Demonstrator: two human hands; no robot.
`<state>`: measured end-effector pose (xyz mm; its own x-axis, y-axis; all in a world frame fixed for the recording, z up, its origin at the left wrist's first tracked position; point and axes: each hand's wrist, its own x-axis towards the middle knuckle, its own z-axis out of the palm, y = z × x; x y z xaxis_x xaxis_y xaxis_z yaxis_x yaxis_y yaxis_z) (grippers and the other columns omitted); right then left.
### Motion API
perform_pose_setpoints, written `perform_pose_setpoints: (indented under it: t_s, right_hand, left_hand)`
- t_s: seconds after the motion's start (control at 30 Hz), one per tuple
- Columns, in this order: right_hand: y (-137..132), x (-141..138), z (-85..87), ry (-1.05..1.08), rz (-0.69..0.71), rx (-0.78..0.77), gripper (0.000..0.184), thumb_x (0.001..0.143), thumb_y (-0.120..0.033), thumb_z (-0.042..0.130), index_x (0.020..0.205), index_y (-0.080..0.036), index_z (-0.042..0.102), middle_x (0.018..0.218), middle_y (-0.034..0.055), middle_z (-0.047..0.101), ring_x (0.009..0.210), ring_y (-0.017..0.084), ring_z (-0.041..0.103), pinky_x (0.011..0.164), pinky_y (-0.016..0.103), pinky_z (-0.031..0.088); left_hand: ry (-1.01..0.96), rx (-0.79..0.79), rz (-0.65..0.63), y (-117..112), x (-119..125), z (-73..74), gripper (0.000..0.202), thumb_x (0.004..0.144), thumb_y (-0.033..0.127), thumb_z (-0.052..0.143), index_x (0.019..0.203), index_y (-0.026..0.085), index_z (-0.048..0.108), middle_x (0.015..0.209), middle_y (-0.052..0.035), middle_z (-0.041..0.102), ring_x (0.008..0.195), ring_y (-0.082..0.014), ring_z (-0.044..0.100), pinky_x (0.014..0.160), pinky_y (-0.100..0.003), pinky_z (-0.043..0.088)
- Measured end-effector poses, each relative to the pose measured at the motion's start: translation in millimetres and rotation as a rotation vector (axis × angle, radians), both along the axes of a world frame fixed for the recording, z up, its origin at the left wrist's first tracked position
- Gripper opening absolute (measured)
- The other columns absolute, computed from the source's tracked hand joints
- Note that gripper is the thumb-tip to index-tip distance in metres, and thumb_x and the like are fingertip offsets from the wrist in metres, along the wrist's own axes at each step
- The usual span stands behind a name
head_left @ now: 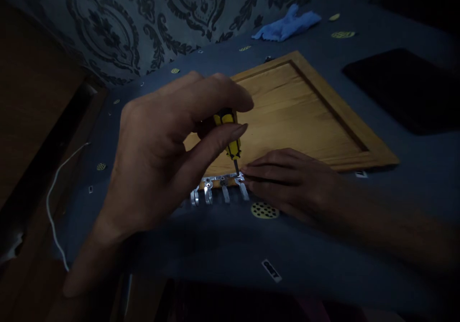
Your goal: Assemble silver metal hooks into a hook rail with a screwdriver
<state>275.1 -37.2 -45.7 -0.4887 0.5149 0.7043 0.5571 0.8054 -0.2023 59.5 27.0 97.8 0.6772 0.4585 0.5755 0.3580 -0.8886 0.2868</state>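
Note:
In the head view my left hand (158,144) is closed round a small yellow-and-black screwdriver (233,145), held nearly upright. The tip meets the right end of a shiny metal hook rail (215,180), which has several curved hooks. This rail runs along the near edge of a wooden cutting board (280,116) with a dark groove. My right hand (291,180) lies low over that edge, its fingers together and their tips beside the screwdriver tip. What those fingertips pinch is hidden. My left hand covers the board's left part.
A dark blue cloth (201,245) with yellow prints covers the surface. At the back lies a crumpled blue rag (287,23), by the patterned wall (151,25). A dark flat object (406,89) rests at the right. A white cable (50,207) trails down the left side.

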Motion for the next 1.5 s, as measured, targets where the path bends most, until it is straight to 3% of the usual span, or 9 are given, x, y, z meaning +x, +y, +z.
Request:
perform_pose_setpoints:
  t_s: [0.1, 0.2, 0.43, 0.53, 0.7, 0.83, 1.0, 1.27, 1.5]
  right_hand:
    - [1, 0, 2.6, -0.005, 0.003, 0.002, 0.019, 0.101, -0.017, 0.057, 0.115, -0.02, 0.069, 0.119, 0.0069, 0.077, 0.109, 0.023, 0.071, 0.089, 0.042, 0.061]
    - [1, 0, 2.7, -0.032, -0.003, 0.011, 0.017, 0.101, -0.017, 0.057, 0.113, -0.018, 0.069, 0.117, 0.0076, 0.078, 0.108, 0.023, 0.071, 0.089, 0.042, 0.061]
    - [1, 0, 6.7, -0.052, -0.018, 0.021, 0.02, 0.102, -0.016, 0.054, 0.11, -0.018, 0.072, 0.115, 0.0062, 0.079, 0.107, 0.023, 0.071, 0.088, 0.041, 0.062]
    - [1, -1, 12.2, -0.084, -0.025, 0.018, 0.022, 0.102, -0.016, 0.054, 0.105, -0.019, 0.075, 0.112, 0.0058, 0.08, 0.102, 0.022, 0.073, 0.085, 0.041, 0.063]
    - [1, -1, 11.2, -0.074, -0.017, 0.025, 0.021, 0.102, -0.017, 0.054, 0.105, -0.017, 0.075, 0.113, 0.0065, 0.08, 0.104, 0.022, 0.073, 0.085, 0.04, 0.063]
    - [1, 1, 8.5, -0.034, -0.013, 0.006, 0.018, 0.101, -0.016, 0.058, 0.107, -0.017, 0.075, 0.114, 0.0072, 0.079, 0.105, 0.022, 0.072, 0.087, 0.04, 0.062]
    - [-2, 0, 12.6, -0.054, -0.008, -0.059, 0.018, 0.097, -0.011, 0.061, 0.109, -0.012, 0.074, 0.114, 0.0091, 0.079, 0.103, 0.022, 0.071, 0.088, 0.039, 0.061]
    - [0, -1, 13.6, -0.038, -0.008, 0.003, 0.017, 0.1, -0.015, 0.057, 0.107, -0.014, 0.074, 0.11, 0.0067, 0.08, 0.101, 0.021, 0.073, 0.086, 0.04, 0.063]
    - [0, 1, 11.1, -0.074, -0.025, -0.059, 0.022, 0.101, -0.018, 0.057, 0.11, -0.021, 0.077, 0.112, 0.0066, 0.08, 0.106, 0.022, 0.073, 0.089, 0.041, 0.063]
  left_hand:
    - [0.019, -0.064, -0.046, 0, -3, 3.3, 0.015, 0.095, 0.016, 0.071, 0.103, 0.029, 0.071, 0.105, 0.0073, 0.079, 0.094, -0.0167, 0.074, 0.075, -0.032, 0.062]
    - [0.015, -0.08, 0.018, -1, -3, 2.4, 0.014, 0.095, 0.02, 0.071, 0.106, 0.03, 0.07, 0.107, 0.0056, 0.078, 0.098, -0.0191, 0.075, 0.077, -0.034, 0.064]
    - [0.055, 0.025, 0.098, -1, 2, -4.3, 0.012, 0.096, 0.044, 0.071, 0.098, 0.033, 0.076, 0.086, 0.0035, 0.074, 0.071, -0.0174, 0.068, 0.065, -0.034, 0.058]
    - [-0.018, -0.006, 0.059, -2, 2, -2.9, 0.008, 0.095, 0.039, 0.072, 0.097, 0.032, 0.076, 0.084, 0.0044, 0.074, 0.074, -0.019, 0.07, 0.066, -0.036, 0.057]
    - [-0.055, -0.155, -0.009, -2, 1, -0.5, 0.015, 0.091, 0.026, 0.077, 0.104, 0.032, 0.073, 0.106, 0.0051, 0.077, 0.094, -0.0231, 0.074, 0.076, -0.04, 0.063]
    - [-0.079, -0.14, 0.045, -1, 2, -3.3, 0.016, 0.089, 0.034, 0.081, 0.102, 0.029, 0.073, 0.101, 0.0035, 0.077, 0.091, -0.0209, 0.073, 0.073, -0.036, 0.063]
    - [-0.037, -0.057, 0.11, -7, 6, -3.7, 0.013, 0.092, 0.033, 0.078, 0.103, 0.028, 0.077, 0.082, 0.0035, 0.069, 0.066, -0.0133, 0.062, 0.062, -0.032, 0.055]
    - [-0.102, -0.154, 0.063, -6, 2, -1.4, 0.018, 0.094, 0.025, 0.072, 0.111, 0.03, 0.076, 0.104, 0.0025, 0.079, 0.093, -0.0219, 0.075, 0.079, -0.035, 0.061]
    - [-0.039, -0.099, 0.031, 1, 1, -5.3, 0.01, 0.094, 0.034, 0.075, 0.1, 0.027, 0.073, 0.094, 0.0008, 0.077, 0.077, -0.0167, 0.07, 0.067, -0.033, 0.059]
